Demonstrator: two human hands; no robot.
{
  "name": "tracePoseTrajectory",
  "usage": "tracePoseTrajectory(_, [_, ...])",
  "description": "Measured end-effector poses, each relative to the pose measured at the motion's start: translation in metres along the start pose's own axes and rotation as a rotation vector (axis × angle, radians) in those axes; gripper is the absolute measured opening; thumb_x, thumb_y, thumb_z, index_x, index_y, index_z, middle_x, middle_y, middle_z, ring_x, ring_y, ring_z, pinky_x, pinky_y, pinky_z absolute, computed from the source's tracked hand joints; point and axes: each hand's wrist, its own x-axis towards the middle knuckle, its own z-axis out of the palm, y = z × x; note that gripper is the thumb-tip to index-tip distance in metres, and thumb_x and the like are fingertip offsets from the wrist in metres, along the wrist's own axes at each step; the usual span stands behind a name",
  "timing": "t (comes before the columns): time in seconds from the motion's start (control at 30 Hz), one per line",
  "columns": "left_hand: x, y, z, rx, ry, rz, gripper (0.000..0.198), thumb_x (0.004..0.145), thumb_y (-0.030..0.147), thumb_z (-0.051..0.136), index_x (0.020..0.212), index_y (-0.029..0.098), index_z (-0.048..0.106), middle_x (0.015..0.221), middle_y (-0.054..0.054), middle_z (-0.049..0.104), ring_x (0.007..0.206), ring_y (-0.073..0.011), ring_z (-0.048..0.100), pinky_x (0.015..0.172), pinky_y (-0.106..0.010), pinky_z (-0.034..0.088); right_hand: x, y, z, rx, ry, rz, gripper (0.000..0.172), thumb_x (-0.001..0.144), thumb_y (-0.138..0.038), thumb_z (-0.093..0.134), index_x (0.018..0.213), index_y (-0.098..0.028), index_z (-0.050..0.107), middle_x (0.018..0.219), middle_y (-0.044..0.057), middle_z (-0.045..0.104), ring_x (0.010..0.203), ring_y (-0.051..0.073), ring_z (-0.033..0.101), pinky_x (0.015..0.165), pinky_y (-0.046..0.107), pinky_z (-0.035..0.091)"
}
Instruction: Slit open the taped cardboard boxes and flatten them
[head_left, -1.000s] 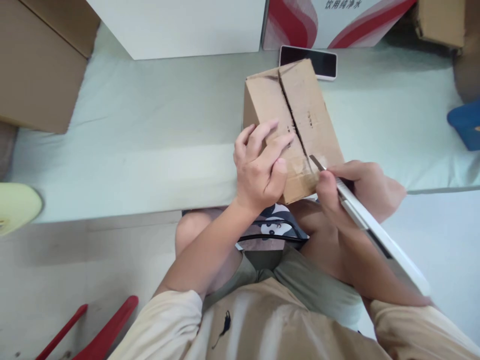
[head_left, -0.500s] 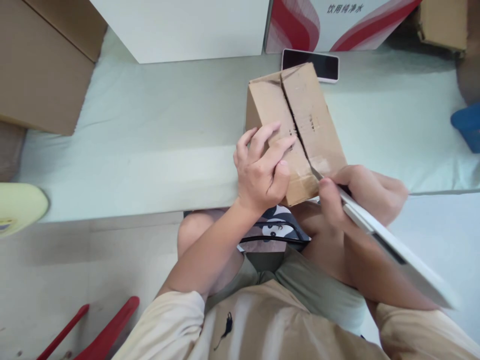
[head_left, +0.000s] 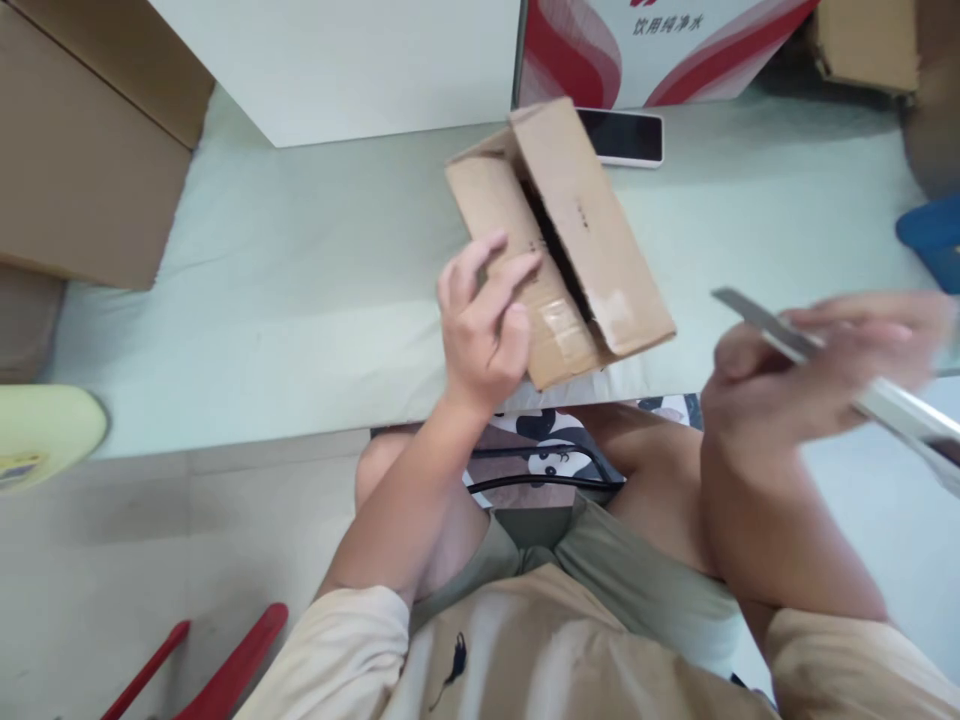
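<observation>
A small brown cardboard box [head_left: 600,240] sits at the front of the covered table, its two top flaps parted by a dark gap. The right flap is tilted up; clear tape clings near the front end. My left hand [head_left: 484,320] holds the box at its left flap, fingers bent and apart. Off to the right of the box, my right hand [head_left: 795,380] is closed around a utility knife [head_left: 900,410] with a pale handle. Its metal blade is out and points up and left, away from the cardboard. Motion blurs this hand somewhat.
Behind the box lies a phone [head_left: 626,137], before a white-and-red carton [head_left: 667,65] and a large white box [head_left: 352,70]. Large brown boxes [head_left: 82,150] stand at left, near a pale yellow object [head_left: 52,425]. A blue container [head_left: 934,240] is at the right edge.
My right hand has drawn the knife out of the box seam and moved right. The right flap has lifted, widening the gap. Box and left hand appear slightly farther left.
</observation>
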Motion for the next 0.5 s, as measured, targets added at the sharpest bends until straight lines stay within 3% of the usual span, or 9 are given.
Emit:
tracePoseTrajectory(0.07, [0.005, -0.018, -0.006, -0.028, 0.044, -0.012, 0.059, 0.101, 0.063, 0.025, 0.128, 0.027, 0.063, 0.145, -0.009, 0.053, 0.142, -0.0313, 0.046, 0.12, -0.049, 0.034, 0.015, 0.017, 0.016, 0.033, 0.165, -0.056, 0.038, 0.098, -0.063, 0.047, 0.088, -0.026, 0.05, 0.063, -0.006, 0.045, 0.043, 0.009, 0.049, 0.037, 0.024, 0.032])
tracePoseTrajectory(0.1, [0.007, -0.027, -0.01, -0.043, 0.052, -0.02, 0.058, 0.1, 0.064, 0.027, 0.129, 0.028, 0.062, 0.146, -0.009, 0.051, 0.143, -0.0313, 0.045, 0.121, -0.049, 0.034, 0.022, 0.025, 0.024, 0.031, 0.154, -0.037, 0.034, 0.096, -0.059, 0.056, 0.091, -0.026, 0.053, 0.066, -0.006, 0.053, 0.048, 0.009, 0.056, 0.042, 0.024, 0.04])
tracePoseTrajectory(0.17, [0.01, -0.043, -0.018, -0.06, 0.069, -0.036, 0.057, 0.099, 0.066, 0.031, 0.13, 0.028, 0.06, 0.146, -0.009, 0.05, 0.143, -0.0311, 0.045, 0.121, -0.05, 0.034, 0.032, 0.04, 0.035, 0.034, 0.055, 0.032, 0.033, 0.091, -0.057, 0.064, 0.101, -0.026, 0.056, 0.081, -0.002, 0.067, 0.066, 0.014, 0.069, 0.061, 0.03, 0.056])
tracePoseTrajectory(0.27, [0.012, -0.053, -0.029, 0.015, 0.048, -0.055, 0.061, 0.097, 0.068, 0.037, 0.138, 0.026, 0.053, 0.143, -0.012, 0.051, 0.14, -0.0295, 0.047, 0.118, -0.049, 0.038, 0.037, 0.055, 0.043, 0.042, -0.158, 0.138, 0.037, 0.094, -0.061, 0.056, 0.107, -0.027, 0.055, 0.092, 0.003, 0.073, 0.083, 0.02, 0.073, 0.08, 0.04, 0.058])
tracePoseTrajectory(0.37, [0.011, -0.047, -0.035, 0.115, 0.041, 0.019, 0.068, 0.092, 0.071, 0.044, 0.137, 0.022, 0.054, 0.143, -0.016, 0.051, 0.14, -0.0329, 0.047, 0.119, -0.052, 0.036, 0.033, 0.062, 0.049, 0.014, -0.337, 0.207, 0.03, 0.092, -0.055, 0.059, 0.099, -0.027, 0.052, 0.09, 0.002, 0.071, 0.085, 0.021, 0.069, 0.084, 0.042, 0.054])
tracePoseTrajectory(0.5, [0.008, -0.034, -0.033, 0.11, 0.025, 0.175, 0.07, 0.086, 0.075, 0.047, 0.13, 0.022, 0.06, 0.137, -0.016, 0.058, 0.139, -0.0366, 0.048, 0.121, -0.055, 0.031, 0.027, 0.064, 0.06, 0.083, -0.474, 0.262, 0.032, 0.081, -0.045, 0.07, 0.091, -0.027, 0.045, 0.079, -0.003, 0.059, 0.073, 0.018, 0.055, 0.075, 0.037, 0.047])
